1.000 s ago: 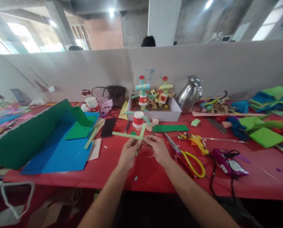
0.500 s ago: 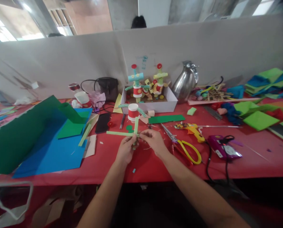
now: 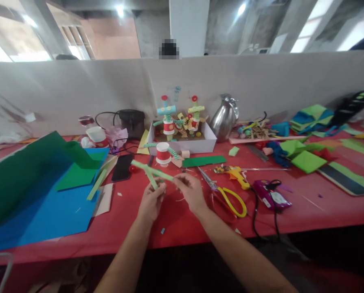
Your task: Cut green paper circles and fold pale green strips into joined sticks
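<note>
Light green paper strips (image 3: pixel 150 170) cross each other above the red table, forming a slanted shape. My left hand (image 3: pixel 153 199) pinches the lower end of one strip between thumb and fingers. The right end of the other strip sits in the closed fingers of my right hand (image 3: pixel 191 191). Just beyond the strips stands a red and white paper cup (image 3: pixel 163 153) with coiled green paper arms. A dark green paper strip (image 3: pixel 204 161) lies flat behind my right hand. Scissors with yellow handles (image 3: pixel 231 199) rest to the right of that hand.
A yellow glue gun (image 3: pixel 237 176) and a purple device with a cable (image 3: pixel 272 195) lie at right. Behind are a white box (image 3: pixel 182 146) of paper figures and a steel jug (image 3: pixel 225 118). Blue sheets (image 3: pixel 60 211) and a dark phone (image 3: pixel 122 167) occupy the left.
The strips have gone from an upright cross to a slanted one, with my right hand now on a strip's end. My view has tilted up and shifted right.
</note>
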Tool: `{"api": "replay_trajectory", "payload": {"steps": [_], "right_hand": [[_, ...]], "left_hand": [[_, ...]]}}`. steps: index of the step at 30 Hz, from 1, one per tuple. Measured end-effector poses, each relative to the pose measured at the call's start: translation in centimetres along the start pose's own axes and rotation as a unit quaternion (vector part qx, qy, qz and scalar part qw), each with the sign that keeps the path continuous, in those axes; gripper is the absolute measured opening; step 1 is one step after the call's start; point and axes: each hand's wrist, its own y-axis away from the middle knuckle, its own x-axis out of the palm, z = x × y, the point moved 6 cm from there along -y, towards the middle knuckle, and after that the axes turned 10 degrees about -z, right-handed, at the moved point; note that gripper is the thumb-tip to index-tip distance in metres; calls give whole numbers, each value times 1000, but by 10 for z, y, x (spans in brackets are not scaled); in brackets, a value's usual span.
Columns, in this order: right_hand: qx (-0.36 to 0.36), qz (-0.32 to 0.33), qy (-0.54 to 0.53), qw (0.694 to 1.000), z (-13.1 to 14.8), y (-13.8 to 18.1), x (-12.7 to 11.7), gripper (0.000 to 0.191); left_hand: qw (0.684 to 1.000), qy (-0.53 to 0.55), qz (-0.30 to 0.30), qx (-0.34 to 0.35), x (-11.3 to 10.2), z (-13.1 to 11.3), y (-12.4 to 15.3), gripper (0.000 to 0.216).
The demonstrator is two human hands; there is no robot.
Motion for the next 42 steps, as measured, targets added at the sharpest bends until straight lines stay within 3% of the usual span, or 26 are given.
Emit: {"api": "replay_trajectory", "payload": {"steps": [8,14,18,23,27,31,34,36,39,42], "right_hand": [[-79,45,125,988,11,4,6,10],[-79,71,246,964,17,9,-10,13],[-72,72,381,919,30,-8,-60,17],[4,-71,582,810,38,-39,-160,35],[56,-69,639,764,22,-52,-194,28],[69,-53,615,783,21,-71,-197,14],[47,-78,553,828,37,-80,-193,10],[26,-87,489,868,48,-76,-184,18],[30,-29,374,927,53,-53,-155,33],[87,81,268,956,42,-19,-113,36]], "left_hand": [[999,-10,-29,12,-2,3,-12,28],[991,21,-115,67,-16,-12,-14,30],[985,-6,-152,79,-27,-18,-6,33],[982,-73,-140,107,-49,-22,3,29],[981,-129,-105,105,-56,-18,3,30],[977,-157,-94,108,-52,-15,0,31],[975,-170,-95,109,-49,-15,-1,35],[975,-166,-101,111,-49,-14,0,37],[974,-165,-120,102,-50,-10,-1,37],[965,-189,-139,116,-50,-7,-5,41]]}}
